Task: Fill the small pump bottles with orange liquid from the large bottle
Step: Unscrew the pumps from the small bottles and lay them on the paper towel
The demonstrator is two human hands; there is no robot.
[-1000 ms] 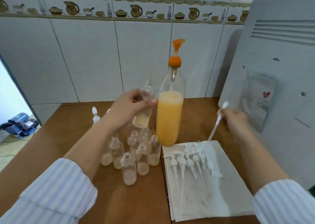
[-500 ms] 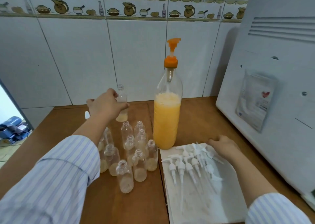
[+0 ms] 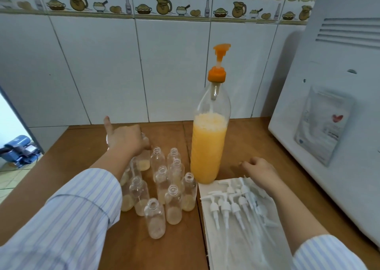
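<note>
While the left hand (image 3: 125, 139) grips a small bottle (image 3: 144, 162), the right hand (image 3: 260, 170) hovers — no readable labels.

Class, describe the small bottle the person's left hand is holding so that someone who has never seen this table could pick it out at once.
Start at the large bottle of orange liquid standing on the wooden table. To its left stands a cluster of small clear bottles without caps. The one you want is at the back left of that cluster: it alone has the left hand gripping its top, and pale liquid sits in its bottom.
</note>
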